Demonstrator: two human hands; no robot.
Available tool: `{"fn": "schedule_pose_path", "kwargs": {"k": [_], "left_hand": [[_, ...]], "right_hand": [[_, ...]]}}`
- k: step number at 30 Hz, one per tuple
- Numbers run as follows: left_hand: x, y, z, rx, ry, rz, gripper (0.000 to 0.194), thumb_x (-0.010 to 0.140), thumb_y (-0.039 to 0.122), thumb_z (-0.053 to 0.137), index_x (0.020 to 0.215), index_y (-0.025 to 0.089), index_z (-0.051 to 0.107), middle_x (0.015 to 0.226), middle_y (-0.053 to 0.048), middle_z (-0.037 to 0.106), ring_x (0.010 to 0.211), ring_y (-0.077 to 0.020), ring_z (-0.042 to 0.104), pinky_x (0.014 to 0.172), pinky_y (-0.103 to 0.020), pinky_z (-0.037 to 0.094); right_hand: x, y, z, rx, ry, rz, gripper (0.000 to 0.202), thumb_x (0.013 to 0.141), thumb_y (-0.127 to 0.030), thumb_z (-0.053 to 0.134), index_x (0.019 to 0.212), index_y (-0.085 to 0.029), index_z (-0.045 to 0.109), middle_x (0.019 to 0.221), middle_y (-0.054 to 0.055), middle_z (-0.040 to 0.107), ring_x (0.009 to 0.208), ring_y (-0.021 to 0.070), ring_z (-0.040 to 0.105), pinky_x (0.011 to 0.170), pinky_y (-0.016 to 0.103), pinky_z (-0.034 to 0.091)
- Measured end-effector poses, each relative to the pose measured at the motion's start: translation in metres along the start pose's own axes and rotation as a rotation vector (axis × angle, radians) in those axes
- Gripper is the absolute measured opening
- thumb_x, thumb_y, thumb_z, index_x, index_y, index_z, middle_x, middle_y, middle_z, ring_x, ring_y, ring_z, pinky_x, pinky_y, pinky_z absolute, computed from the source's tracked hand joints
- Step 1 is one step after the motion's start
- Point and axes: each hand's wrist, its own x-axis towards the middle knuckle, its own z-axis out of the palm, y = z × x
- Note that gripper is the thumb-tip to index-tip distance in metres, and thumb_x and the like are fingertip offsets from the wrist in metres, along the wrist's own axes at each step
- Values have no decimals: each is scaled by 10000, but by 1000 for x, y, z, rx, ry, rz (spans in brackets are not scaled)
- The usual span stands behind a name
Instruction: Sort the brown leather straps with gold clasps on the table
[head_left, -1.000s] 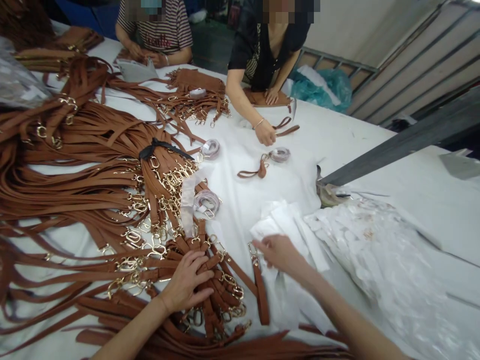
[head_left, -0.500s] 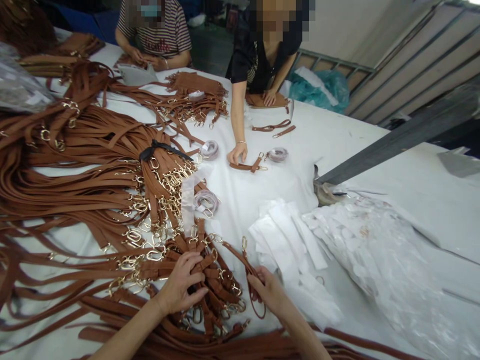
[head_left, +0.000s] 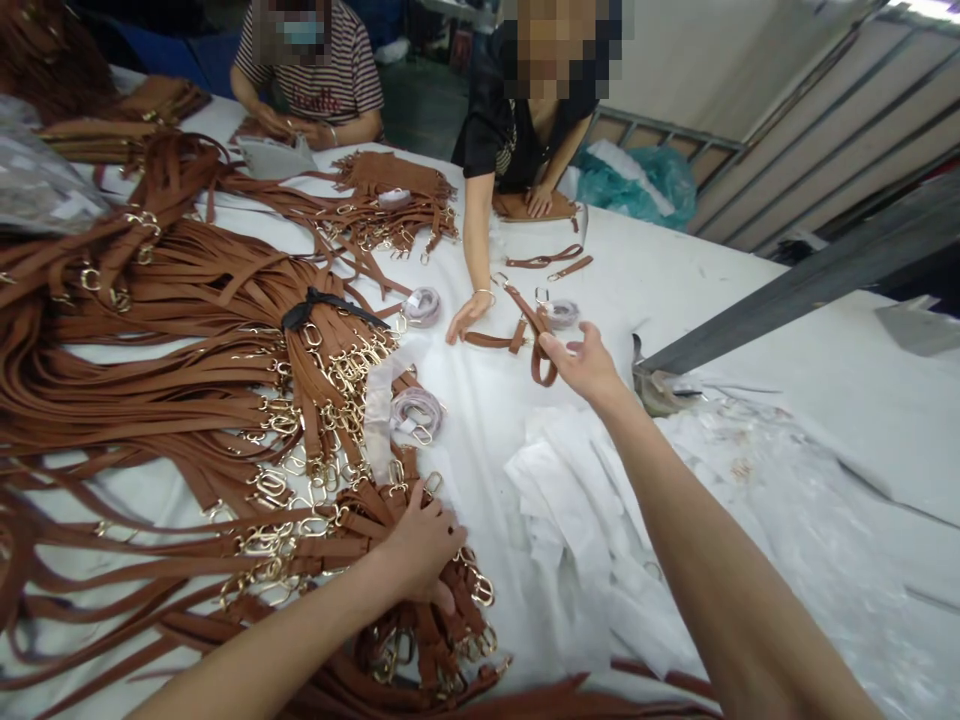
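- The big work table covered with white cloth (head_left: 750, 300) fills most of the view, and two other persons work at its far side.
- A very large heap of long brown leather straps with gold metal clasps (head_left: 150, 340) lies over the left half of the table; a black tie holds one bundle together.
- A pile of white paper sheets (head_left: 570, 490) lies near the middle, under the outstretched right forearm.
- The left hand (head_left: 420, 545) rests on the near end of the strap heap, fingers bent over the straps and pressing on them; I cannot tell if it grips one.
- The right hand (head_left: 589, 365) is stretched far forward above the table and grasps a short brown leather strap folded in a loop (head_left: 536, 335), with gold clasps at its upper ends.
- This short strap is lifted off the cloth, just beside the hand of the person in black (head_left: 465, 318), which lies flat on the table.
- A small roll of clear tape (head_left: 562, 312) is just behind the held strap.
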Motion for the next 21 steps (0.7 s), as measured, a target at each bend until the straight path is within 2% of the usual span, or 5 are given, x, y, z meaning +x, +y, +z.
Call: {"fn": "schedule_pose_path", "kwargs": {"k": [3, 7, 12, 17, 21], "left_hand": [[-22, -9, 12, -22, 35, 52, 530, 658, 570, 762, 1002, 208, 585, 1062, -85, 589, 1075, -313, 506, 1075, -708, 192], [-72, -17, 37, -85, 191, 82, 94, 880, 329, 584, 904, 240, 566, 1056, -12, 570, 1113, -220, 480, 1159, -574, 109], [-112, -22, 84, -61, 450, 67, 106, 902, 222, 506, 941, 239, 604, 1064, -27, 592, 1134, -212, 460, 1161, -509, 112], [-114, -24, 94, -64, 524, 14, 93, 886, 217, 538, 928, 234, 619, 1101, -43, 586, 1167, -231, 444, 1148, -522, 128], [-113, -24, 92, -70, 522, 11, 76, 884, 221, 550, 918, 232, 617, 1123, -43, 586, 1177, -234, 440, 1146, -524, 140]], "right_hand": [[-21, 13, 12, -95, -66, -89, 638, 750, -558, 612, 1282, -239, 460, 1283, 162, 566, 1147, 329, 511, 992, 490, 401], [-111, 61, 45, -111, -453, -67, 206, 824, -341, 500, 809, -237, 678, 716, 18, 704, 687, 201, 637, 687, 333, 492], [-197, 101, 95, -242, -535, 15, 183, 784, -317, 553, 752, -181, 671, 711, 66, 690, 704, 220, 617, 665, 325, 422], [-210, 109, 128, -227, -520, 99, 166, 763, -285, 566, 643, -171, 577, 781, 117, 677, 831, 260, 614, 755, 366, 426], [-203, 121, 125, -17, -605, 228, 271, 874, -385, 388, 710, -198, 498, 707, 52, 675, 681, 174, 634, 660, 299, 484]]}}
